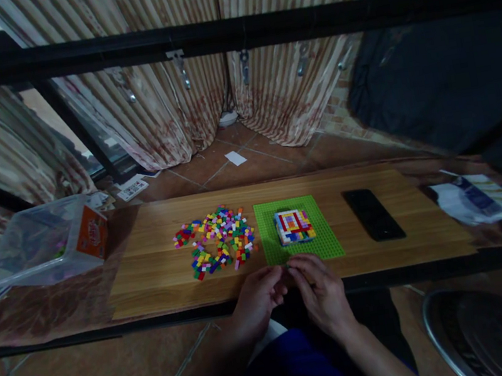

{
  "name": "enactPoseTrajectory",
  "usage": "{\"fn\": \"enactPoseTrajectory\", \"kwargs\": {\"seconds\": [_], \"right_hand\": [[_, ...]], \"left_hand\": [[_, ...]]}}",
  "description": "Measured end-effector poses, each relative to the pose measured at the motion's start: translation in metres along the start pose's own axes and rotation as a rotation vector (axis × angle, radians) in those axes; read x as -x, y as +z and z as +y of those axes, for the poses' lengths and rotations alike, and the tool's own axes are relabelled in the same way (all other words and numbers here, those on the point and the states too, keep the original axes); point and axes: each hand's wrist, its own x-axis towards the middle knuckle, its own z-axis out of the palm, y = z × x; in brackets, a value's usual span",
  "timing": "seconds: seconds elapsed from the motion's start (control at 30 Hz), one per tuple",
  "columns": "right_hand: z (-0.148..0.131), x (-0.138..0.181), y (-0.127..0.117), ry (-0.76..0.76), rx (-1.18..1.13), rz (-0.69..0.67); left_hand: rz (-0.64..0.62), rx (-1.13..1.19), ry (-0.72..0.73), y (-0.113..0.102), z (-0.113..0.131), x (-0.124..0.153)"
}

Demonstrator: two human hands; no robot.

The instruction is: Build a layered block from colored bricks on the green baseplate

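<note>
My left hand point(262, 293) and my right hand point(320, 288) meet at the front edge of the board, fingertips almost touching. Both are closed in a pinch. A tiny greenish piece, seemingly a toy brick point(287, 265), shows at the right fingertips; whether the left fingers also grip something is hidden. Just beyond the hands lies a green studded baseplate point(331, 242). On it stands a low square block of bricks point(295, 226) with white, red, yellow and blue pieces, a red outline on top. Loose multicoloured bricks point(223, 237) are heaped to the left of the baseplate.
A black phone point(373, 214) lies on the wooden board point(148, 261), right of the baseplate. A clear plastic box point(44, 240) with an orange label stands at the left. Papers and a wrapper point(481, 199) are at the right. A round stool point(497, 327) is at lower right.
</note>
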Motion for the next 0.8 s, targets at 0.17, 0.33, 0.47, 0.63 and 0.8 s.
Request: {"fn": "enactPoseTrajectory", "kwargs": {"seconds": [0.17, 0.33, 0.47, 0.63, 0.8], "right_hand": [[0.037, -0.025, -0.023, 0.107, 0.077, 0.110], [0.070, -0.051, -0.030, 0.059, 0.150, 0.065], [0.081, -0.059, -0.026, 0.030, 0.162, 0.021], [0.086, -0.063, -0.026, 0.010, 0.187, -0.022], [0.087, -0.066, -0.030, 0.001, 0.184, -0.043]], "left_hand": [[0.105, -0.325, 0.166, -0.011, 0.011, 0.000], [0.243, -0.473, 0.245, -0.037, 0.019, 0.000], [0.311, -0.459, 0.255, -0.052, 0.018, 0.000], [0.316, -0.449, 0.256, -0.057, 0.017, 0.000], [0.303, -0.489, 0.270, -0.058, 0.015, -0.003]]}}
